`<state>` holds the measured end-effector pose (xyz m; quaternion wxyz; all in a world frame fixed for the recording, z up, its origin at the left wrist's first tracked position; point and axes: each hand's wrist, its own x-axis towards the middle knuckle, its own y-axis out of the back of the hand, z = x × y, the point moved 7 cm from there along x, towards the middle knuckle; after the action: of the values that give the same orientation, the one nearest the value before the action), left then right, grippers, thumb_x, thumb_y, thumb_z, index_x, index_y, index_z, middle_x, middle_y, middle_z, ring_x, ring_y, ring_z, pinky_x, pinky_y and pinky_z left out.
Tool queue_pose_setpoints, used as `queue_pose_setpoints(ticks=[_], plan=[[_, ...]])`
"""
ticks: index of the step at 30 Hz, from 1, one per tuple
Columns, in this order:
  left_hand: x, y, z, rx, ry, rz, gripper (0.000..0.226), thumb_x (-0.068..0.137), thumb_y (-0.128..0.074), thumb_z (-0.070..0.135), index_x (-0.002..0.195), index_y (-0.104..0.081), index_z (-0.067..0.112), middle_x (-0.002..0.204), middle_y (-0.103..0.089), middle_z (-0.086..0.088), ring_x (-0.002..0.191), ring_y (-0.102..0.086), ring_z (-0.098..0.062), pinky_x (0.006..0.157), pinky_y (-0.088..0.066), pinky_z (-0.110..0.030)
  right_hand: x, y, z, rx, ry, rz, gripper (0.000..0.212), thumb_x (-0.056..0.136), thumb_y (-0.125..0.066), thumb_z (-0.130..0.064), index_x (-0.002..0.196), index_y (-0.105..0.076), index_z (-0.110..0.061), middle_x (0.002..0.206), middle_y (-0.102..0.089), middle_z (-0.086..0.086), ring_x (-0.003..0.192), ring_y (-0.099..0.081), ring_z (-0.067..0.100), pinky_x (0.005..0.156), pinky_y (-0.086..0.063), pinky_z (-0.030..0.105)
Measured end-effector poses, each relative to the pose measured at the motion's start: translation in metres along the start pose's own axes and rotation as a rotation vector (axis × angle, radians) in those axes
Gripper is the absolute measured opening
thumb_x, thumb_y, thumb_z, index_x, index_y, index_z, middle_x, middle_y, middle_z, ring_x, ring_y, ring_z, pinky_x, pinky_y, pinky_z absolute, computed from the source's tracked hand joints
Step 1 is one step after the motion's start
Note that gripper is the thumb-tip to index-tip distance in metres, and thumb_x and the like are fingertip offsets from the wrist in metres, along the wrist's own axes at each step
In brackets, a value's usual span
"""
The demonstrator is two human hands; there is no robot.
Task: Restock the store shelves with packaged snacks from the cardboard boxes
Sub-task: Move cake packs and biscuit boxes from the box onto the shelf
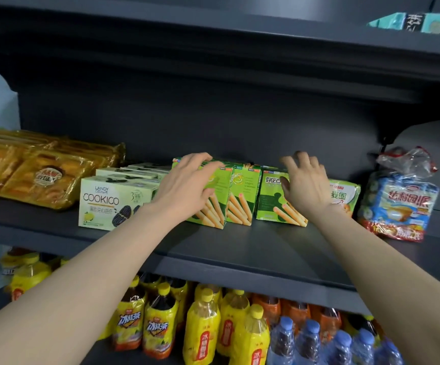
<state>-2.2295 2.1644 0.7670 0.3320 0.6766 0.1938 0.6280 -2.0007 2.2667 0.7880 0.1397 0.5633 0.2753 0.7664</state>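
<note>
Green biscuit-stick boxes point(240, 196) are seen in the head view at the centre of the frame, standing upright in a close row on the dark middle shelf point(253, 248), faces turned outward, presumably so that shoppers can read them. The left hand point(187, 183) is laid over the top corner of the leftmost box, fingers curled round its upper edge and thumb pressed on its face, apparently to square it against its neighbour. The right hand point(304, 183) is rested against the front of the rightmost box with fingers spread and nearly straight; nothing is gripped by it. Cookico boxes point(103, 201) are ranged just to the left, and a bagged snack point(398, 198) stands at centre right. Bottled drinks point(203, 325) fill the lower shelf.
</note>
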Motion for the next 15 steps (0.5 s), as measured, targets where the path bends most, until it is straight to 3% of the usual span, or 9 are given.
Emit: queue_pose_setpoints(ticks=[5,11,15], plan=[[-0.036,0.037,-0.02,0.009,-0.031,0.058,0.055,0.091,-0.067,0.029,0.143,-0.049,0.023,0.142,-0.047,-0.001,0.129,-0.041,-0.027,0.104,-0.037,-0.037,-0.029,0.043,-0.068,0.017,0.073,0.059,0.041,0.08,-0.074,-0.016,0.118,-0.062,-0.01,0.109,-0.059,0.018,0.092,-0.056,0.041,0.073,-0.047,0.045],[-0.11,0.077,-0.072,0.019,0.021,0.105,0.052,0.089,-0.069,0.023,0.138,-0.054,0.021,0.134,-0.053,-0.003,0.123,-0.046,-0.029,0.095,-0.046,-0.042,-0.081,0.076,-0.167,0.072,0.123,0.065,0.037,0.082,-0.072,-0.021,0.116,-0.063,-0.012,0.11,-0.06,0.015,0.093,-0.056,0.039,0.071,-0.045,0.044],[-0.177,0.084,-0.118,0.056,0.073,0.091,0.05,0.088,-0.071,0.022,0.135,-0.057,0.017,0.132,-0.055,-0.009,0.116,-0.05,-0.034,0.094,-0.045,-0.045,-0.122,0.088,-0.244,0.152,0.167,0.056,0.038,0.086,-0.064,-0.022,0.122,-0.06,-0.011,0.118,-0.059,0.015,0.1,-0.056,0.04,0.084,-0.046,0.049]])
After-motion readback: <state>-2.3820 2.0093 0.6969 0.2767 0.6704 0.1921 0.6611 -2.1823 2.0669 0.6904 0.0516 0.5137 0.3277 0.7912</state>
